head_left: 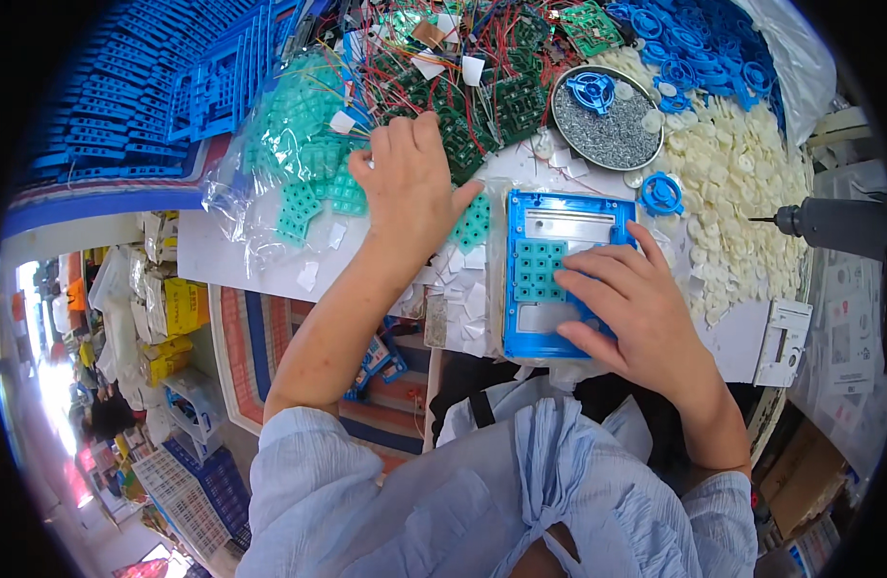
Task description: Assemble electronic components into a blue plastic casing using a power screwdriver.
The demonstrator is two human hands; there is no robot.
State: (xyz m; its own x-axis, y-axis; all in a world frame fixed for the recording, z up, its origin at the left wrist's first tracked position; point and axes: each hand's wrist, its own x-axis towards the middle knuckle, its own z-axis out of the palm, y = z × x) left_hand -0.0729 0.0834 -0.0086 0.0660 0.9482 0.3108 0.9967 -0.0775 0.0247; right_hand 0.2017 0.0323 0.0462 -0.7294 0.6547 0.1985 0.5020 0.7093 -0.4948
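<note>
My left hand (410, 183) hovers over the near edge of a heap of green circuit boards (516, 111) with red wires. Its thumb stands apart from the bent fingers, and I see nothing held; the fingertips are partly hidden. A blue plastic casing (516, 337) lies in front of me, with a windowed slot near its far end. Set in its middle is a teal rubber keypad (532, 272). My right hand (631, 303) rests spread over the casing's right side, fingertips at the keypad's right edge. Another teal keypad (472, 223) lies just below my left thumb.
Clear plastic with teal keypads (313, 144) lies left. Blue frames (116, 106) are stacked far left. A round tray of small screws (607, 130) stands beyond the casing. Cream plastic pieces (737, 183) are heaped right, where an electric screwdriver (829, 223) points inward.
</note>
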